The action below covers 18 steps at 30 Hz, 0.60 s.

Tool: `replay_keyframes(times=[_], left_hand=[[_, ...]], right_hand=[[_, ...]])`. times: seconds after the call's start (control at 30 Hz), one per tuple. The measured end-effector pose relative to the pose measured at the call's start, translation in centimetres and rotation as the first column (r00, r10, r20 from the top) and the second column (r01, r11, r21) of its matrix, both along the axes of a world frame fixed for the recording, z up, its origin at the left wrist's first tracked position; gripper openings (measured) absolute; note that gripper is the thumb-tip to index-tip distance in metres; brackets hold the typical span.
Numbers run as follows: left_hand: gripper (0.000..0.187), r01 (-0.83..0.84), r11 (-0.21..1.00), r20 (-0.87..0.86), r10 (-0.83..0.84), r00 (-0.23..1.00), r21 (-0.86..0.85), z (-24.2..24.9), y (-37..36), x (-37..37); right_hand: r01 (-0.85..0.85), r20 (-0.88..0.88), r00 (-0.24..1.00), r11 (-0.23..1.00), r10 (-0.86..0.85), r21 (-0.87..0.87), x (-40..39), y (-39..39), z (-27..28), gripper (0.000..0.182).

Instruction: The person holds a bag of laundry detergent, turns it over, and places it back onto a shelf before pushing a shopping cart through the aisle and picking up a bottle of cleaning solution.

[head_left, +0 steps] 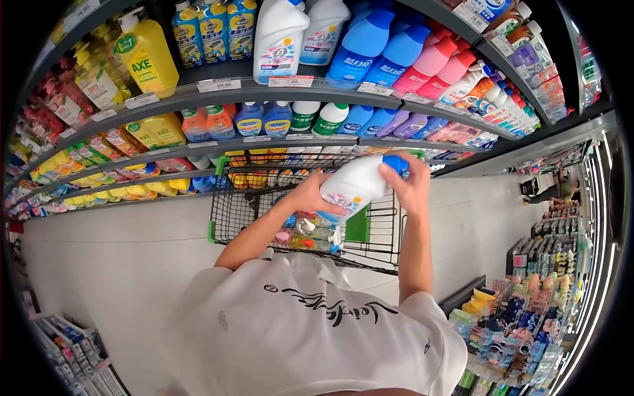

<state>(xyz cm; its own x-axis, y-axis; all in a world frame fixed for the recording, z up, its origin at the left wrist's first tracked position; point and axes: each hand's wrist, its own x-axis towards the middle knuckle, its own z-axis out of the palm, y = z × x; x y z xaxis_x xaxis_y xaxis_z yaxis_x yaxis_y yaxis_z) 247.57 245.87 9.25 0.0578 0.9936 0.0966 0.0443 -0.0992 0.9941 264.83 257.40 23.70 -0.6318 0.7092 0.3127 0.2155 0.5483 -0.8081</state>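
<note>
A white bottle of cleaner (353, 181) with a blue cap (395, 164) is tilted between my two hands, over a black wire shopping cart (231, 214). My left hand (310, 196) grips the label end of the bottle. At the other end, the fingers of my right hand (413, 185) close round the blue cap and neck. Several bottles and packages (307, 231) lie in the cart beneath the bottle; my forearms and the bottle hide part of them. On the upper shelf, similar white bottles (281, 43) stand upright.
Curved shelves (264, 88) full of cleaning bottles run along the far side of the cart. A pale tiled floor (132, 264) surrounds it. Racks of small goods (528, 310) stand at right, and another rack (72, 350) at lower left. Another person (564, 188) is far right.
</note>
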Motion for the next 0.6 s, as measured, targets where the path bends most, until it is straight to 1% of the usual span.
replay_keyframes(times=[0.03,0.07,0.13,0.17,0.2,0.27,0.3,0.4,0.43,0.47,0.53,0.6], left_hand=[[0.061,-0.073,0.997,-0.015,0.073,0.997,-0.008,1.4,-0.8,-0.4],[0.061,-0.128,0.992,-0.016,0.129,0.992,0.004,1.3,-1.3,-0.6],[0.060,-0.239,0.970,-0.013,0.240,0.971,0.033,1.0,-2.0,-0.7],[0.062,-0.275,0.961,-0.033,0.276,0.961,0.029,0.9,-2.3,-0.8],[0.062,-0.300,0.953,-0.048,0.301,0.952,0.026,1.3,-2.7,-0.9],[0.064,-0.348,0.937,-0.082,0.349,0.934,0.021,2.4,-3.6,-1.0],[0.059,-0.353,0.935,-0.097,0.356,0.930,0.039,2.5,-3.9,-1.1],[0.058,-0.363,0.932,-0.163,0.358,0.919,0.003,2.5,-4.4,-1.6],[0.059,-0.370,0.929,-0.156,0.369,0.916,0.023,2.4,-4.6,-1.6],[0.059,-0.375,0.926,-0.149,0.377,0.914,0.041,2.5,-4.6,-1.8],[0.059,-0.380,0.923,-0.134,0.386,0.913,0.069,2.6,-4.3,-2.2],[0.054,-0.378,0.924,-0.079,0.381,0.921,0.058,2.8,-4.4,-2.4]], right_hand=[[0.060,-0.031,0.997,0.990,-0.064,-0.128,-1.3,-0.8,0.2,0.025],[0.056,-0.164,0.981,0.964,-0.102,-0.261,-2.5,-1.1,-0.8,0.022],[0.096,-0.255,0.953,0.959,-0.167,-0.268,-4.6,-2.1,-2.5,0.021],[0.112,-0.219,0.957,0.940,-0.189,-0.321,-5.4,-3.1,-2.3,0.021],[0.063,-0.246,0.956,0.931,-0.159,-0.358,-6.1,-3.5,-3.4,0.027],[0.154,-0.147,0.969,0.953,-0.197,-0.260,-7.1,-4.4,-4.2,0.032],[0.195,-0.135,0.962,0.944,-0.237,-0.265,-7.6,-4.5,-4.4,0.039],[0.245,-0.034,0.966,0.950,-0.256,-0.194,-8.6,-4.4,-4.2,0.045],[0.273,-0.013,0.960,0.948,-0.279,-0.165,-8.9,-4.2,-4.0,0.050],[0.253,-0.049,0.963,0.951,-0.265,-0.178,-9.3,-4.0,-4.3,0.050],[0.277,-0.034,0.959,0.956,-0.281,-0.094,-9.8,-4.6,-2.7,0.045],[0.268,-0.073,0.959,0.959,-0.275,-0.093,-10.4,-4.7,-2.1,0.049]])
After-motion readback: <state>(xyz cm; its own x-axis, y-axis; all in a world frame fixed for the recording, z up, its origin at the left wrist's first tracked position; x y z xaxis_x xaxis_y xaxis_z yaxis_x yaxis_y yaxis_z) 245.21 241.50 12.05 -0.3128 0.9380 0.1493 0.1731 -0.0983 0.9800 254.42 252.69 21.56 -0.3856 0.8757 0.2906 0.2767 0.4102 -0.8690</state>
